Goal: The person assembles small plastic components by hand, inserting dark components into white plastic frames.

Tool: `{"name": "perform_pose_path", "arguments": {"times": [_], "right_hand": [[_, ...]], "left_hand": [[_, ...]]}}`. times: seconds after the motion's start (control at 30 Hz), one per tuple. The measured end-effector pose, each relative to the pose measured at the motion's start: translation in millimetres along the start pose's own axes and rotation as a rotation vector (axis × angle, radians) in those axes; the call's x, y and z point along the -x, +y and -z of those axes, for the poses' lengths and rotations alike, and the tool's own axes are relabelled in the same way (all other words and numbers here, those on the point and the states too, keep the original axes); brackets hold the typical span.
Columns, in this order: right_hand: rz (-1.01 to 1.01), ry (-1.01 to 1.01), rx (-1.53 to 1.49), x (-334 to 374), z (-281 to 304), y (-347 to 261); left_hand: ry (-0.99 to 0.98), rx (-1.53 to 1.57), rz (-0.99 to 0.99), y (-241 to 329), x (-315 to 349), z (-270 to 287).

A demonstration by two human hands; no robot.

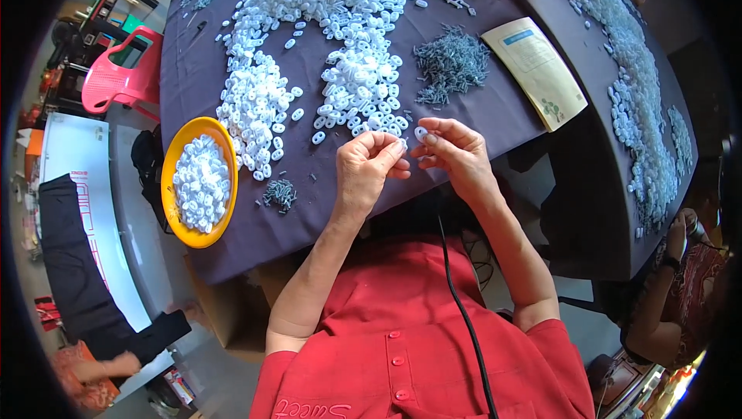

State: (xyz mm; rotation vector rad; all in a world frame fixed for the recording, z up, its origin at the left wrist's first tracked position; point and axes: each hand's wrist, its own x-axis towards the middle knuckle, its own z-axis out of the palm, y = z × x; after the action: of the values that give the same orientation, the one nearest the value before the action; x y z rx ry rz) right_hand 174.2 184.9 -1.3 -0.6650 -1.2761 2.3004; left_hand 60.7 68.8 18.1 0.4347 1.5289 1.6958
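Just past the table's near edge, my left hand (368,165) and my right hand (461,158) face each other, a small gap between their fingertips. Thumb and forefinger of the right hand pinch a white oval plastic piece (420,132). My left hand is closed in a pinch on a small whitish piece (403,143), mostly hidden by the fingers. Beyond them lies a large heap of white oval pieces (359,83) with holes in them. Right of that heap is a pile of small grey screws (452,63); a smaller screw pile (280,195) lies to the left.
A yellow bowl (171,214) of white pieces stands at the table's left edge. A beige printed packet (537,71) lies right of the screws. More white pieces cover another table (595,210), with a person beside it. A pink chair (116,79) stands left. A black cable (464,311) hangs before me.
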Motion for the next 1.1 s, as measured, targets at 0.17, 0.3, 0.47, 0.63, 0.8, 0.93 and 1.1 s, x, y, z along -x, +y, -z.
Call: {"name": "perform_pose_path", "arguments": {"times": [0.17,0.3,0.47,0.63,0.8,0.93,1.1], "right_hand": [[0.076,0.017,-0.007,0.2,0.8,-2.6],[0.109,-0.024,0.076,1.0,-0.6,-3.4],[0.116,-0.057,0.097,0.8,-4.3,-0.8],[0.102,-0.059,0.132,-0.6,-5.5,1.7],[0.097,-0.061,0.185,-1.5,-4.8,4.8],[0.142,-0.075,0.273,-1.9,-5.4,5.0],[0.090,-0.038,0.159,-1.9,-4.0,-0.5]], "left_hand": [[-0.011,-0.029,0.003,-1.1,0.9,-4.4],[-0.012,-0.065,-0.019,-1.7,2.0,-5.6],[-0.009,-0.083,-0.023,-1.1,4.4,-2.6],[-0.011,-0.148,-0.041,-2.5,4.0,0.4],[-0.027,-0.149,-0.020,-5.6,3.9,2.4],[-0.020,-0.185,0.008,-6.5,3.0,2.7],[-0.011,-0.185,0.003,-4.9,4.1,2.4]]}}
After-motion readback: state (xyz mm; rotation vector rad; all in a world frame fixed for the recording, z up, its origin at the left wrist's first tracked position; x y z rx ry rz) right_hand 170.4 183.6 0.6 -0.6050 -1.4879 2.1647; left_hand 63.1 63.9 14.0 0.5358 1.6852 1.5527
